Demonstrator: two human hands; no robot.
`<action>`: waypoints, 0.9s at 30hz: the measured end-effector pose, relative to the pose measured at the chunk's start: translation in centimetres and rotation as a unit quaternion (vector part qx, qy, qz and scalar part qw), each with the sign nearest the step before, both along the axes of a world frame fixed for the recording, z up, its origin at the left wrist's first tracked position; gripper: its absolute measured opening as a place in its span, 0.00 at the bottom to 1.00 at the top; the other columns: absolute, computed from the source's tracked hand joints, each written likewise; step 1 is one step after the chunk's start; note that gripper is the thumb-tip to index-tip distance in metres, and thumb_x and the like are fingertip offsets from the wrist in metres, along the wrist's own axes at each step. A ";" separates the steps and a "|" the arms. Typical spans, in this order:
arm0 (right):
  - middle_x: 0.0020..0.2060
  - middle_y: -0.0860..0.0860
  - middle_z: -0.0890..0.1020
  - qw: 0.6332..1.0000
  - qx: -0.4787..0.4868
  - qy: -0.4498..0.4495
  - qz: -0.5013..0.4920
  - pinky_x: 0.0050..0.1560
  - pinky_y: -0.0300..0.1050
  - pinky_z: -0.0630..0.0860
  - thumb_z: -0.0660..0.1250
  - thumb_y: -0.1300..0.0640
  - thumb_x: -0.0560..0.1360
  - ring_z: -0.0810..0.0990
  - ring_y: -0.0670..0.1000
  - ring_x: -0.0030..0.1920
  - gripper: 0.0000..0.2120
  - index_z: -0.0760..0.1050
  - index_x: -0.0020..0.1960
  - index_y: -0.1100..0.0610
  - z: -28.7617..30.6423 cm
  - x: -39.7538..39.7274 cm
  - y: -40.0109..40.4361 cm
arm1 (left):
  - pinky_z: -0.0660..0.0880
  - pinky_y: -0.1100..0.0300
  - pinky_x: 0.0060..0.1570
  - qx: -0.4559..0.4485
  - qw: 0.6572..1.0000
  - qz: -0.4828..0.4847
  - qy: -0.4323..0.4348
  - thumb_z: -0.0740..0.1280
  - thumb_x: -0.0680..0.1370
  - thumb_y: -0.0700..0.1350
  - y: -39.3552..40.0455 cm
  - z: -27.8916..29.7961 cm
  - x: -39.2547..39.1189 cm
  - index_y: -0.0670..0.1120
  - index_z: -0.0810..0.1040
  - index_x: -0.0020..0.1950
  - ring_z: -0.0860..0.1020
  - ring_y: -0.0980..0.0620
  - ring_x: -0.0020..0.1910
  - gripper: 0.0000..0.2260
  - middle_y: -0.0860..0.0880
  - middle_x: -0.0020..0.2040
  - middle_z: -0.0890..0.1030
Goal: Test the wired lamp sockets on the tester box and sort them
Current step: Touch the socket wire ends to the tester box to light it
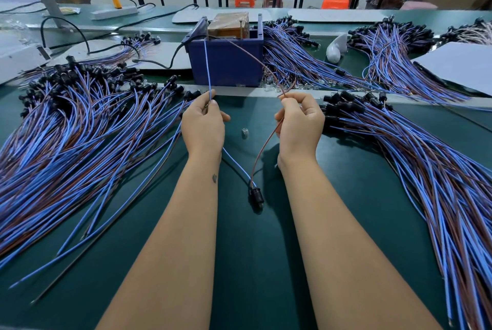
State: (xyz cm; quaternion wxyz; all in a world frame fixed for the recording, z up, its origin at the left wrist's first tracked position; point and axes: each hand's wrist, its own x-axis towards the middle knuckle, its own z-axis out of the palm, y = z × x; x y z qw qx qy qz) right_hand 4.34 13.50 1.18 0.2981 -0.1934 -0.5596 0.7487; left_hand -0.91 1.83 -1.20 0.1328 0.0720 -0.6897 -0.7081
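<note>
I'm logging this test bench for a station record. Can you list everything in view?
tester box: one, dark blue, centre back of the table.
brown block: one, inside the box.
held lamp socket: one, black, between the forearms.
blue wire: one, from left hand up to the box.
brown wire: one, from right hand toward the box.
socket bundles: several heaps, blue and brown wires with black sockets, left, right and behind.
loose bulb: one, clear, between the hands.
power strip: one, white, far left.
table: green.
left hand: fingers pinch blue wire.
right hand: fingers pinch brown wire.
</note>
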 end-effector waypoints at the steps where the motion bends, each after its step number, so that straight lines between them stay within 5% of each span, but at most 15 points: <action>1: 0.24 0.47 0.72 1.000 -0.001 0.000 0.000 0.34 0.44 0.64 0.64 0.65 0.74 0.69 0.48 0.29 0.10 0.75 0.37 0.53 0.0 0.0 0.0 | 0.68 0.60 0.35 -0.001 1.000 -0.001 -0.001 0.59 0.83 0.43 0.0 0.0 0.0 0.49 0.77 0.65 0.69 0.57 0.28 0.13 0.54 0.29 0.78; 27: 0.30 0.51 0.75 0.999 0.038 -0.030 0.025 0.35 0.43 0.68 0.64 0.63 0.76 0.71 0.47 0.30 0.09 0.77 0.41 0.52 -0.1 0.1 -0.1 | 0.67 0.62 0.30 0.004 1.000 -0.002 -0.002 0.60 0.82 0.42 0.0 0.4 0.6 0.50 0.78 0.65 0.68 0.57 0.26 0.14 0.52 0.30 0.79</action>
